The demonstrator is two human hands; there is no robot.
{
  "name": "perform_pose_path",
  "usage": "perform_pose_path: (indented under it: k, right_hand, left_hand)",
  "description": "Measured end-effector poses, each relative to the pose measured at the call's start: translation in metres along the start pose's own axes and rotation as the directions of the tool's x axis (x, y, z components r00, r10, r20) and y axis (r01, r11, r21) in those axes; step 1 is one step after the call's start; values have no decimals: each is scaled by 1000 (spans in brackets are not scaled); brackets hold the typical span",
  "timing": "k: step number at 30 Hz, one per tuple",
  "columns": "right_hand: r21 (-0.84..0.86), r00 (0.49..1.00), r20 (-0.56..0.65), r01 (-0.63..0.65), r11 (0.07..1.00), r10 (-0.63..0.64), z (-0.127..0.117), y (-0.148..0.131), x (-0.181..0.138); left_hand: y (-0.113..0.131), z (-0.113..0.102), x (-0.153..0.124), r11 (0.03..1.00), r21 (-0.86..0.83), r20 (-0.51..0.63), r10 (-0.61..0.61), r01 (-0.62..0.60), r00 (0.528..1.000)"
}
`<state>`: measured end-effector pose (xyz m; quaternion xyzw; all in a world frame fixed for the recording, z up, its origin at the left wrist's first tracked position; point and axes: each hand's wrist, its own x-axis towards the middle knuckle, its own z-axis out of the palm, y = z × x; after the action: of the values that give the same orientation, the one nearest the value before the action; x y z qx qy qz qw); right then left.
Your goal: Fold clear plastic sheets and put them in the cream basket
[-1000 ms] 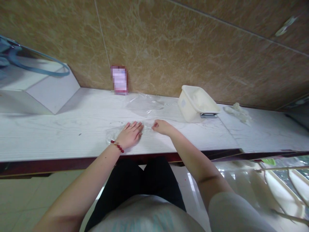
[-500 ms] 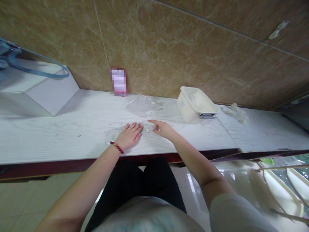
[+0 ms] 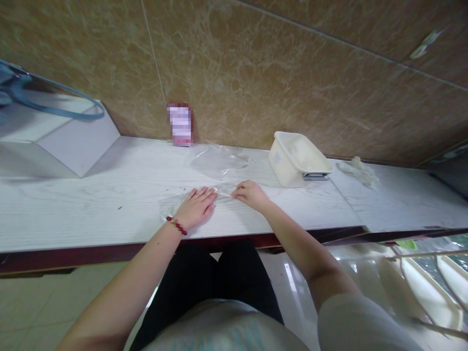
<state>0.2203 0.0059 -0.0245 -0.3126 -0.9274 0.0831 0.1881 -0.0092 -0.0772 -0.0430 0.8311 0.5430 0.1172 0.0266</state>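
My left hand [image 3: 196,206], with a red bead bracelet at the wrist, lies flat with fingers stretched out on a clear plastic bag [image 3: 171,202] on the white table [image 3: 91,195]. My right hand [image 3: 249,193] is just to the right of it, fingers curled and pinching the bag's right edge. A second clear plastic sheet [image 3: 219,161] lies farther back near the wall.
A cream plastic tub [image 3: 298,158] stands at the back right, with crumpled clear plastic [image 3: 360,170] beyond it. A small pink box [image 3: 179,124] leans on the brown tiled wall. A white box [image 3: 62,141] with a blue strap sits far left.
My right hand's fingers were stretched toward the bag half a second ago; now they are curled and pinched on its edge. The left hand stays flat in place.
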Motion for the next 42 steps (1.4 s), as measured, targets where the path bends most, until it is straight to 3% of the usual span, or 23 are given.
perform_pose_path:
  k: [4, 8, 12, 15, 20, 23, 26, 30, 34, 37, 42]
  right_hand:
    - [-51, 999, -43, 2, 999, -4, -8, -3, 9]
    - [-51, 998, -37, 38, 998, -40, -16, -11, 24]
    - [-43, 995, -20, 93, 995, -94, -20, -22, 39]
    - [-36, 992, -1, 125, 991, -125, -20, -31, 48]
    - [-50, 987, 40, 161, 986, -159, -15, -43, 61]
    - [-38, 980, 78, 189, 981, -185, -11, -49, 67]
    - [0, 976, 92, 197, 980, -196, -8, -52, 69]
    - [52, 992, 35, 119, 992, -121, -11, -45, 61]
    - [74, 992, -63, -106, 992, 110, -13, -19, 49]
    - [43, 963, -9, -268, 962, 269, -11, 1, 40]
    - [23, 940, 36, -341, 940, 340, -2, 14, 34]
  left_hand:
    - [-2, -5, 1, 999, -48, -16, -6, 5, 1000]
    - [-5, -10, 2, 994, -109, -61, -38, 31, 997]
    - [-6, -9, 2, 993, -114, -22, -16, 14, 1000]
    - [-4, -10, 1, 990, -140, -75, -26, 16, 997]
    - [0, -22, 2, 919, -377, -203, -203, 115, 958]
    - [5, -31, 9, 794, -565, -107, -343, 226, 933]
    - [9, -35, 18, 732, -609, 2, -382, 304, 924]
    - [9, -34, 25, 740, -575, 17, -415, 348, 910]
    - [5, -33, 22, 746, -535, 10, -463, 397, 886]
    - [3, -32, 19, 761, -523, 1, -451, 385, 893]
    - [1, -29, 16, 776, -507, -15, -444, 376, 896]
